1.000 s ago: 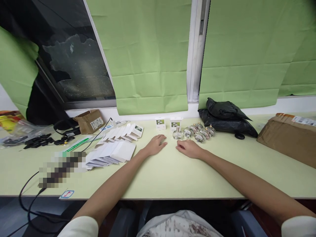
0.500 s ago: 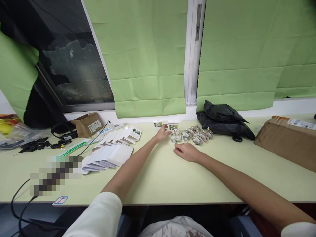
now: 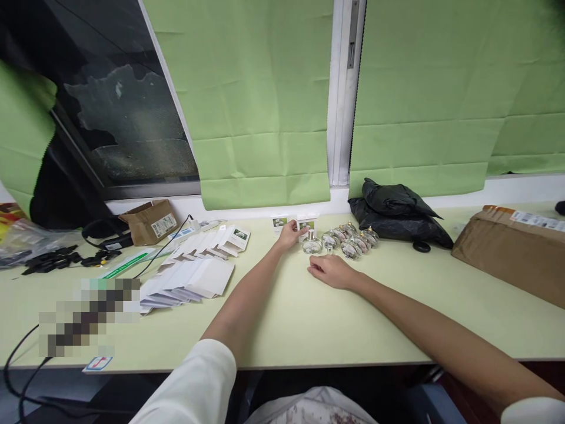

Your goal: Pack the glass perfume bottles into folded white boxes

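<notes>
My left hand (image 3: 289,235) reaches to the back of the table. Its thumb and fingers are at the left side of a small upright white box (image 3: 306,221) with a green picture, closed on its edge. A similar white box (image 3: 279,223) stands to the left behind that hand. A round glass perfume bottle (image 3: 312,245) stands in front of the held box. My right hand (image 3: 332,272) rests on the table nearer to me, its fingers curled in; whatever they hold, if anything, is hidden. Several more perfume bottles (image 3: 352,241) are clustered just behind and right of it.
White flat cartons (image 3: 194,280) lie overlapping at the left, beside a cable and an open brown box (image 3: 152,222). Black plastic bags (image 3: 399,215) lie at the back right, with a black round lid (image 3: 421,247) before them. A large brown parcel (image 3: 507,250) stands far right.
My left hand has moved slightly right, and its fingers have come in against the box edge. My right hand stays about where it was. The view has shifted a little.
</notes>
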### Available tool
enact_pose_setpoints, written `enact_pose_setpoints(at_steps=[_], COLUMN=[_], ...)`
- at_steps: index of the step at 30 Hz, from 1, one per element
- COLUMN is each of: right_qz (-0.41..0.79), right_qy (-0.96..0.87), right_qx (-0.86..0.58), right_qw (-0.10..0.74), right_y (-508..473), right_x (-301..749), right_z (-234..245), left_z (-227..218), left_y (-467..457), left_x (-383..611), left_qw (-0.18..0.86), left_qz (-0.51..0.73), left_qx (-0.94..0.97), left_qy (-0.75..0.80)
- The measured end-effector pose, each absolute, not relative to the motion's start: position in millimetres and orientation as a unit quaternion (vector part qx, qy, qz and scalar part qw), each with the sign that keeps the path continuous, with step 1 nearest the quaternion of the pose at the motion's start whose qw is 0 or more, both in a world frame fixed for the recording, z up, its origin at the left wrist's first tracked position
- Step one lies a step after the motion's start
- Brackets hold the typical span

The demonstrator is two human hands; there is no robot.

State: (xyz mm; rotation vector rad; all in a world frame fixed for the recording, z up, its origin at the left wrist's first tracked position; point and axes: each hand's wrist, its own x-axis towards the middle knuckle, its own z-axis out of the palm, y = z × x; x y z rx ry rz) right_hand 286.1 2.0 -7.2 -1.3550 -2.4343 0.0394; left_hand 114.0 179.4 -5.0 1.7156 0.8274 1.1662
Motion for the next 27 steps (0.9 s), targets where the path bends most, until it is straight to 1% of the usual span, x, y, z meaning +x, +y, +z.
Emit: enact_pose_setpoints(at_steps=[7,16,27], right_qz=[0.027,0.028,0.034], right_qy=[-0.858,-0.858,-0.856], right_qx=[-0.478,-0.477,-0.480], right_qw=[0.187,0.188,0.189], right_y=[1.0,1.8,3.1], right_x=[286.8,287.3,287.7], right_z=[-7.0,-7.8,-9.8], left_z=[-14.8,-20.7,-16.6], left_y=[183.5,179.7,135.5], left_x=[113.1,92.9,37.8], left_qw=[0.423,0.441,0.437], left_qz=[0.486,0.486,0.476], left_qx=[0.685,0.680,0.681], left_qy=[0.340,0.327,0.345])
